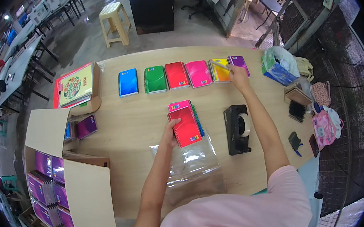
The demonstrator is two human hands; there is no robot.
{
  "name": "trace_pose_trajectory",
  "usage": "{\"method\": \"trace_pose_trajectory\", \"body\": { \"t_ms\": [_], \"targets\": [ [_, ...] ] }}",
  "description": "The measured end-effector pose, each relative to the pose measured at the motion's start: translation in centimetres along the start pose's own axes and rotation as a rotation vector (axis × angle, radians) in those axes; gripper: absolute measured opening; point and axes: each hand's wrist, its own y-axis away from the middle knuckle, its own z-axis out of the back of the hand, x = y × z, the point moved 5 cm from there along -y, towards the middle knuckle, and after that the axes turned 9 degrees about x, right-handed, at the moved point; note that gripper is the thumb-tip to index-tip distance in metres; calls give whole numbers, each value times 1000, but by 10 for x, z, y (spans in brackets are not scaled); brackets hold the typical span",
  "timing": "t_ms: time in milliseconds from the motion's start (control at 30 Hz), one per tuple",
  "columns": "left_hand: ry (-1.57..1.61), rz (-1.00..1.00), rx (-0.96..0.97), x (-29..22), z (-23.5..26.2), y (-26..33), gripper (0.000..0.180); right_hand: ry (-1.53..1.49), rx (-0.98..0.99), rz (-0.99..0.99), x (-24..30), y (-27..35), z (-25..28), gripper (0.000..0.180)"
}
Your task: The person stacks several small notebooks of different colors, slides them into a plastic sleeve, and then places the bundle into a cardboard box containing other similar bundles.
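Observation:
My left hand (170,132) grips a small fanned stack of spiral notebooks, with a red notebook (186,128) on top. Pink, green and blue covers peek out from beneath it. At the back of the table, my right hand (239,75) holds a thin spiral notebook (221,65), tilted nearly edge-on, above the yellow notebooks (220,75). Alongside in a row lie blue (128,83), green (155,79), red (177,75), pink (199,74) and purple notebooks (239,64). Under the left hand's stack is a clear plastic bag (193,160).
A black tape dispenser (234,143) stands right of the bag. On the left, an open carton (89,201) holds packed purple notebooks. A pile of larger notebooks (74,89) sits at the back left. Along the right edge are a brush (297,111) and a pink pouch (325,128).

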Motion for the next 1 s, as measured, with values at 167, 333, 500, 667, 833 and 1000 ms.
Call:
{"method": "trace_pose_trajectory", "body": {
  "t_ms": [167, 333, 500, 667, 833, 1000],
  "targets": [
    [81, 59, 146, 14, -15, -15, 42, -672, -64, 596, 72, 106, 26, 33],
    [126, 170, 289, 25, -63, 1, 52, -522, 425, 937, 90, 131, -12, 28],
    [-52, 219, 141, 43, -45, 19, 53, -597, -111, 173, -18, 42, -17, 33],
    [61, 149, 122, 51, -53, 5, 49, -31, -273, -867, -209, -26, 1, 60],
    [-21, -10, 138, 37, -53, 4, 42, -204, -527, -735, -221, -21, 15, 45],
    [-26, -99, 28, 26, -36, 37, 44, -939, -429, -120, -99, 50, 27, 23]
  ]
}}
